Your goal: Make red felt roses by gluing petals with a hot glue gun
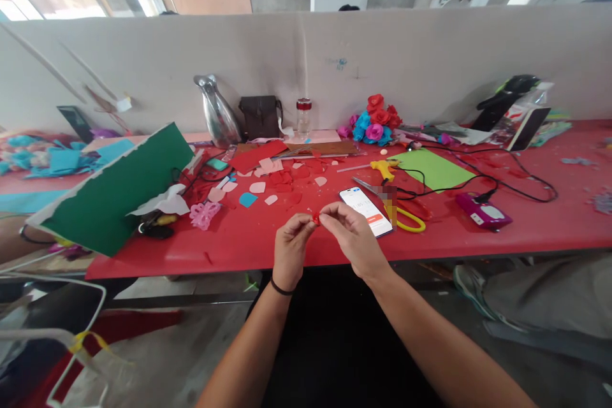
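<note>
A small red piece (316, 219) is pinched between my two hands, just above the front edge of the red table (229, 255). My left hand (291, 245), with a dark band at the wrist, holds it from the left with thumb and fingertips. From the right, my right hand (351, 236) grips the same piece between thumb and forefinger. Close beside my right hand lies a lit phone (366, 207), with yellow-handled scissors (411, 221) next to it. Red, pink and blue cut petals (248, 199) are scattered beyond my hands.
A green board (119, 191) stands at the left. Farther back are a metal jug (217, 111), a glass jar (303, 118) and paper flowers (375, 121). A yellow glue gun (384, 169), cables and a purple box (482, 211) lie at the right.
</note>
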Action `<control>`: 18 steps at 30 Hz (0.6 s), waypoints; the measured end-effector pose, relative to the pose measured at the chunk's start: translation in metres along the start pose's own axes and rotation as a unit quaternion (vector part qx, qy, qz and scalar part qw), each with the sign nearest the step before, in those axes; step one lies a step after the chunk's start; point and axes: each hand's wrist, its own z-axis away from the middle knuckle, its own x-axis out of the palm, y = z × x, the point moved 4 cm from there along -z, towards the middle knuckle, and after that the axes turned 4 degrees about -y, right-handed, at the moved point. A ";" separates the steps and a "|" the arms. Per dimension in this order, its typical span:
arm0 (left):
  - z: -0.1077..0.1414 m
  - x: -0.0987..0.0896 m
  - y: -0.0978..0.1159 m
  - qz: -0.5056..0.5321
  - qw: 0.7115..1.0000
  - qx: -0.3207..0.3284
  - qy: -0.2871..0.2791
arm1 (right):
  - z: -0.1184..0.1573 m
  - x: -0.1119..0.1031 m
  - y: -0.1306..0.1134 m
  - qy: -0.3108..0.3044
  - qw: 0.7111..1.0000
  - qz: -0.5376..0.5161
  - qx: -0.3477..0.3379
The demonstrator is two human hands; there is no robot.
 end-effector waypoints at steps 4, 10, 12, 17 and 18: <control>0.000 0.000 0.002 -0.001 1.000 0.004 -0.011 | 0.000 0.000 0.004 0.005 1.000 0.008 0.008; 0.001 0.002 0.005 0.003 0.999 -0.013 -0.038 | 0.000 -0.002 0.002 -0.014 1.000 -0.019 0.019; 0.001 0.002 0.006 -0.003 0.999 -0.014 -0.047 | -0.001 -0.004 -0.003 -0.030 0.999 -0.008 0.016; 0.001 0.001 0.006 -0.038 0.997 -0.008 -0.059 | -0.005 -0.009 -0.018 -0.079 0.991 0.105 -0.018; 0.001 0.001 0.006 -0.044 0.997 -0.006 -0.064 | -0.006 -0.011 -0.021 -0.082 0.987 0.133 -0.030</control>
